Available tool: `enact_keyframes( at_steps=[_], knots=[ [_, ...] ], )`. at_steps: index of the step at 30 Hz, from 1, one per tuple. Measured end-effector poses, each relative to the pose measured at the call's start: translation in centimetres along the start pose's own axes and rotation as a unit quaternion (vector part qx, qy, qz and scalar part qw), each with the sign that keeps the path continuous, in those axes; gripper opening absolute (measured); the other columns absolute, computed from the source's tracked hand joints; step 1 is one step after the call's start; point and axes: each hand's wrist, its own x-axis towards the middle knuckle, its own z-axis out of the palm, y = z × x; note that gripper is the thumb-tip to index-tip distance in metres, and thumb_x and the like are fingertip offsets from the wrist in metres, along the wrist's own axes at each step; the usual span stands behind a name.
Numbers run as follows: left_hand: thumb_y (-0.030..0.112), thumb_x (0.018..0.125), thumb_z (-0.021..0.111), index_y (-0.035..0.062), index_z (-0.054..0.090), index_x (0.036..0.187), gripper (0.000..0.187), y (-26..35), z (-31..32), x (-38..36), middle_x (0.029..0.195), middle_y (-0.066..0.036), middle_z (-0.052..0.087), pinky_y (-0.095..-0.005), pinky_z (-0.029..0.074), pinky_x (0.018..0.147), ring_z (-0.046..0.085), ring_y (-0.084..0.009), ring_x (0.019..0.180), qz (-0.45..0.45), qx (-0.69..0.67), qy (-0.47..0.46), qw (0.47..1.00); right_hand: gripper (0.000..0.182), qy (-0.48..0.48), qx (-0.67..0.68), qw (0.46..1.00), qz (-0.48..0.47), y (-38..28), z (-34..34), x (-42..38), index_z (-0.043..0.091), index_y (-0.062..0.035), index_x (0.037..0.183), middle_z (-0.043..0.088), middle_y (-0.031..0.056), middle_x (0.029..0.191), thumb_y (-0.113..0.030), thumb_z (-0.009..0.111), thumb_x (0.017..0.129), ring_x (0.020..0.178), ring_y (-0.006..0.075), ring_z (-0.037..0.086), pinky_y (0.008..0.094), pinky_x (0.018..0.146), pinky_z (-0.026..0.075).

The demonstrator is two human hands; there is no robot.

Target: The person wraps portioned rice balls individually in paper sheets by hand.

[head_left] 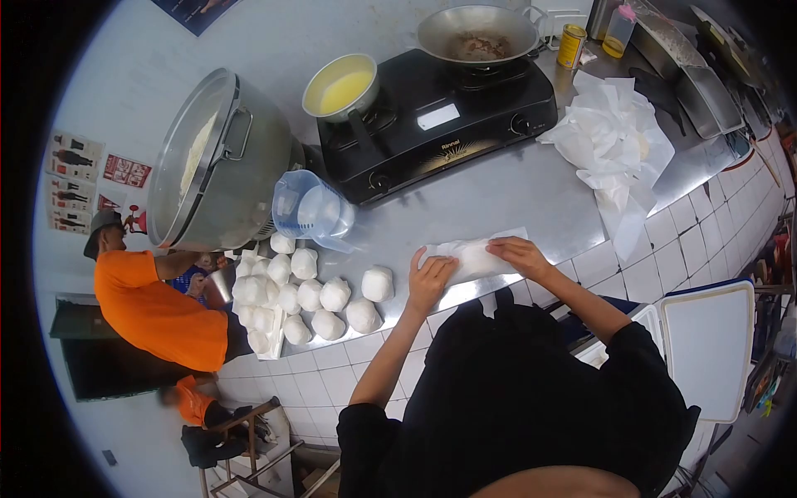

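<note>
A white paper-wrapped bundle (475,260) lies at the counter's front edge, long and rolled in shape; its contents are hidden. My left hand (432,278) grips the left end with fingers curled over it. At the other end, the fingers of my right hand (521,256) are closed on the paper. Just left of my left hand sit several round white wrapped parcels (330,324), some stacked on white paper. One parcel (378,284) stands a little apart, nearest to my left hand.
A black gas stove (440,124) carries a wok (477,33) and a pot of yellow liquid (340,87). Crumpled white paper (610,137) overhangs the counter at right. A blue plastic jug (311,207) stands beside a large rice pot (257,153). At left is a person in orange (162,307).
</note>
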Motion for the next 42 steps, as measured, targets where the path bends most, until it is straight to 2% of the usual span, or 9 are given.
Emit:
enact_keyframes(
  at_steps=[8,11,17,21,29,32,35,38,42],
  knots=[
    [0.007,0.078,0.074,0.0101,0.073,0.088,0.010,-0.6,0.0,-0.5,0.093,0.000,0.072,-0.0426,0.048,0.102,0.067,-0.0163,0.088,-0.016,-0.096,-0.033,0.995,0.035,-0.006,0.007,1.000,0.029,0.4,-0.2,-1.2,0.067,-0.0019,0.113,0.070,0.0138,0.108,0.000,0.063,0.078,0.099,0.0292,0.069,0.0366,0.088,0.058],
    [0.007,0.077,0.074,0.0095,0.073,0.089,0.012,-0.5,0.0,-0.5,0.094,-0.002,0.073,-0.0423,0.048,0.102,0.067,-0.0184,0.090,-0.038,-0.122,-0.039,0.991,0.038,-0.029,-0.019,0.999,0.023,1.1,0.4,-2.3,0.064,-0.0036,0.122,0.067,0.0128,0.117,-0.001,0.061,0.085,0.107,0.0314,0.066,0.0369,0.092,0.056],
    [0.000,0.079,0.070,0.0077,0.072,0.094,0.017,-0.9,0.9,-1.0,0.097,-0.005,0.073,-0.0435,0.043,0.107,0.066,-0.0242,0.098,-0.110,-0.198,-0.086,0.970,0.035,-0.068,0.018,0.995,0.074,0.6,0.4,-2.1,0.064,-0.0028,0.117,0.068,0.0112,0.119,-0.002,0.059,0.082,0.107,0.0301,0.067,0.0375,0.096,0.055],
    [0.006,0.081,0.070,0.0054,0.070,0.104,0.023,-1.2,1.3,-1.8,0.103,-0.005,0.072,-0.0486,0.039,0.112,0.064,-0.0244,0.103,-0.093,-0.221,-0.103,0.965,0.050,-0.104,0.044,0.986,0.120,-0.1,0.1,-1.8,0.055,-0.0065,0.135,0.064,0.0141,0.125,-0.001,0.060,0.085,0.112,0.0317,0.064,0.0383,0.096,0.054],
    [0.008,0.080,0.074,0.0057,0.062,0.117,0.039,0.1,1.8,-3.2,0.105,-0.006,0.069,-0.0556,0.033,0.116,0.062,-0.0261,0.110,-0.078,-0.174,-0.082,0.978,0.059,-0.169,0.049,0.976,0.126,-1.6,-2.0,-0.8,0.044,-0.0077,0.144,0.057,0.0196,0.130,-0.004,0.062,0.088,0.110,0.0367,0.063,0.0386,0.091,0.055],
    [0.007,0.084,0.072,0.0062,0.062,0.117,0.035,-1.3,3.0,-3.6,0.097,-0.007,0.069,-0.0546,0.034,0.115,0.065,-0.0271,0.100,-0.055,-0.141,-0.111,0.982,0.059,-0.218,0.014,0.959,0.182,-0.1,-0.5,-2.3,0.043,-0.0091,0.144,0.061,0.0201,0.120,-0.006,0.063,0.088,0.102,0.0365,0.065,0.0405,0.085,0.056],
    [0.003,0.086,0.068,0.0065,0.062,0.116,0.031,-1.4,2.7,-2.3,0.090,-0.009,0.071,-0.0510,0.037,0.114,0.069,-0.0297,0.085,-0.165,-0.260,-0.080,0.948,0.052,-0.147,0.026,0.961,0.234,0.3,0.6,-2.1,0.046,-0.0092,0.137,0.063,0.0222,0.108,-0.006,0.064,0.088,0.091,0.0391,0.067,0.0438,0.078,0.056],
    [0.004,0.086,0.066,0.0052,0.061,0.121,0.036,-0.1,0.6,0.3,0.082,-0.012,0.070,-0.0493,0.038,0.114,0.067,-0.0306,0.071,-0.338,-0.378,-0.093,0.857,0.044,-0.113,0.068,0.946,0.298,-0.1,1.1,-0.3,0.047,-0.0079,0.127,0.063,0.0249,0.100,-0.005,0.064,0.087,0.081,0.0428,0.066,0.0468,0.072,0.056],
    [0.002,0.085,0.066,0.0034,0.066,0.111,0.026,-2.2,1.0,0.9,0.072,-0.015,0.069,-0.0465,0.038,0.114,0.065,-0.0343,0.063,-0.235,-0.315,-0.173,0.903,0.043,-0.100,0.056,0.947,0.300,-0.6,1.5,0.4,0.044,-0.0068,0.121,0.062,0.0261,0.100,-0.002,0.064,0.084,0.077,0.0454,0.064,0.0486,0.069,0.055]
  ],
)
